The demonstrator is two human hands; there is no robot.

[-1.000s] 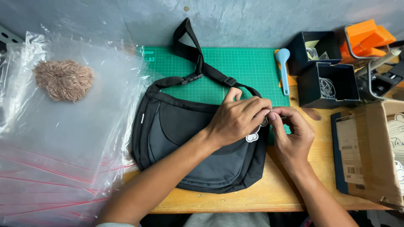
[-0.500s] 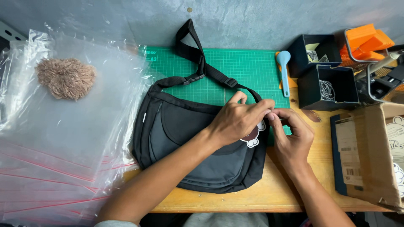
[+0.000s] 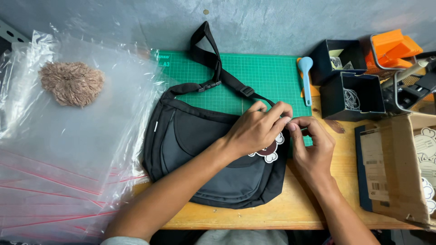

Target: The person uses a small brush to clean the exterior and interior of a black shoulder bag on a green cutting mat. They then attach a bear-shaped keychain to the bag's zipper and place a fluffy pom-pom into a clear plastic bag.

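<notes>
Pinched at black bag's (image 3: 204, 159) three-o'clock edge, both hands (image 3: 259, 129) (image 3: 313, 147) fingertip-close, flower-shaped charm (image 3: 271, 152) now dangling more exposed than before.

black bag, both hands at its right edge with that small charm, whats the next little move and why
Probably keep the left hand pressing the black bag flat while the right hand works the white and brown charm onto the edge: both fingertips meet there and the charm hangs partly hidden, seemingly not yet secured.

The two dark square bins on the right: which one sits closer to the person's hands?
The nearer bin, the one holding a coil of thin chain, beside the right hand. The other bin stands behind it against the wall, next to the orange thing.
</notes>
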